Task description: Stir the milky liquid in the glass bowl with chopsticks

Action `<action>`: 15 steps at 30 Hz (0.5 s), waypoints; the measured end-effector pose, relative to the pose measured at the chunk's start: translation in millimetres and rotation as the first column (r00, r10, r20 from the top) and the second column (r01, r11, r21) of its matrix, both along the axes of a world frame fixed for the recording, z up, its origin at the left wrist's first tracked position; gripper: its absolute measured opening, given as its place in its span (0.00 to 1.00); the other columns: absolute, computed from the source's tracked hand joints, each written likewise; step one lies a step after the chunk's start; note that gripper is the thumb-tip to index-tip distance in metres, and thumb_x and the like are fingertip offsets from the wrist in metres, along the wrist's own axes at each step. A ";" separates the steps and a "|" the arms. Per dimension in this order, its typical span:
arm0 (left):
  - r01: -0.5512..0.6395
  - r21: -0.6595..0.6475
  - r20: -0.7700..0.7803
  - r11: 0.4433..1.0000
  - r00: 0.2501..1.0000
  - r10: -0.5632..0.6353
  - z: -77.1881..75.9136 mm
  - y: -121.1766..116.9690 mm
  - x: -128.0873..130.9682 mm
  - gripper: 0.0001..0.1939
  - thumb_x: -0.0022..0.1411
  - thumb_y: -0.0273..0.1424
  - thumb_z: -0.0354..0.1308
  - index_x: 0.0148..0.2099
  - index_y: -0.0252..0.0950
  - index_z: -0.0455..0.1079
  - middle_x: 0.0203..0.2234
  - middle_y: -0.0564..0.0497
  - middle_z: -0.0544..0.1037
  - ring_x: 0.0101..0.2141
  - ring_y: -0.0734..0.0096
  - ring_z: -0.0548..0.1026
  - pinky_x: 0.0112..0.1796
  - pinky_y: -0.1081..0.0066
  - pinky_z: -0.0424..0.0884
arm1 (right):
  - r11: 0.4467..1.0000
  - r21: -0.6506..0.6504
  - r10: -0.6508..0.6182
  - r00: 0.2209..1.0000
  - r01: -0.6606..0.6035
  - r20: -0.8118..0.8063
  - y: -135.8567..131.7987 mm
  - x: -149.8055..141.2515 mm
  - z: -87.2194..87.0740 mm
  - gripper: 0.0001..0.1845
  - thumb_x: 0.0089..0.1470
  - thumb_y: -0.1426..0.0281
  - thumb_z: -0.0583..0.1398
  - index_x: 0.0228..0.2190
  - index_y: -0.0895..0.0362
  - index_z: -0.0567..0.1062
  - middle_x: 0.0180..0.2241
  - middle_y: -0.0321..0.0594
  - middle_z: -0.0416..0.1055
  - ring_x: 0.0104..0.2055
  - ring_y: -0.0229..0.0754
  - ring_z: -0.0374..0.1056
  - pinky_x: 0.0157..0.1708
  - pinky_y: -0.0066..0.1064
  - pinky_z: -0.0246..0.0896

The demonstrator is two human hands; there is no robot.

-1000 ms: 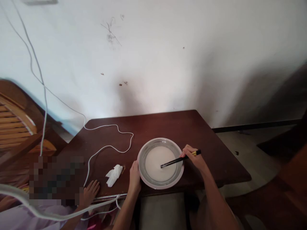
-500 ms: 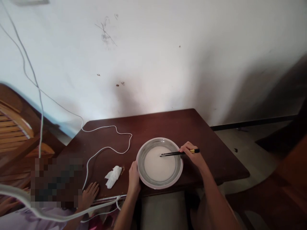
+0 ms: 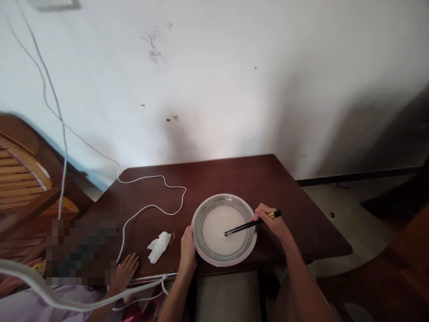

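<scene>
Head view is showing a wide bowl (image 3: 224, 257) sitting on a dark table (image 3: 234, 172), close to its near edge and filled partway with pale liquid (image 3: 214, 223). The person's right hand (image 3: 272, 222) is gripping a pair of black chopsticks (image 3: 246, 226) — fingers closing around the upper part, just over the bowl's right rim — and the tips are slanting down to the liquid near its middle. The left hand (image 3: 187, 250) is pressing against the bowl's left side; its fingers are partly hiding at the wall, so how far they are closing cannot be told. Left of that hand, a crumpled white tissue (image 3: 158, 247) is lying on the table, and a thin white cable (image 3: 147, 206) is looping behind it. Farther left, another person's hand (image 3: 127, 267) is resting flat at the table's edge, fingers spreading a little.
</scene>
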State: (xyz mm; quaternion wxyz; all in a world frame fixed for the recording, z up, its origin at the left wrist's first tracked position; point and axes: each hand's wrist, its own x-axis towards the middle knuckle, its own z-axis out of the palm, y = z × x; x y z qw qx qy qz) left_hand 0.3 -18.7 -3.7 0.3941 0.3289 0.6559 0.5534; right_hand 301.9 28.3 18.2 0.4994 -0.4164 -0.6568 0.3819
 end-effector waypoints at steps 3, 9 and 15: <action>-0.004 0.002 -0.016 1.000 1.000 0.004 0.3 0.0 0.4 0.14 0.52 0.44 0.56 0.27 0.39 0.70 0.26 0.49 0.74 0.34 0.61 0.70 0.37 0.64 0.70 | 1.000 0.025 0.008 0.998 -0.010 0.060 -0.1 -2.0 1.6 0.19 0.64 0.58 0.62 0.24 0.51 0.82 0.28 0.41 0.80 0.36 0.47 0.75 0.39 0.38 0.69; 0.000 -0.022 -0.165 1.000 0.986 -0.003 -3.8 1.5 -4.2 0.15 0.58 0.46 0.51 0.28 0.41 0.67 0.27 0.49 0.74 0.35 0.59 0.71 0.40 0.61 0.71 | 0.998 0.034 -0.046 0.999 0.046 0.014 0.2 -1.0 3.4 0.24 0.67 0.58 0.59 0.21 0.51 0.79 0.25 0.40 0.78 0.31 0.46 0.74 0.38 0.38 0.69; -0.115 0.257 -0.627 0.959 0.736 0.256 19.3 -11.1 13.4 0.19 0.65 0.48 0.51 0.43 0.38 0.68 0.42 0.37 0.76 0.47 0.48 0.74 0.51 0.47 0.69 | 0.994 0.081 -0.082 0.995 0.077 0.064 1.1 -2.5 5.0 0.19 0.64 0.57 0.62 0.25 0.51 0.82 0.28 0.41 0.80 0.34 0.47 0.75 0.39 0.38 0.70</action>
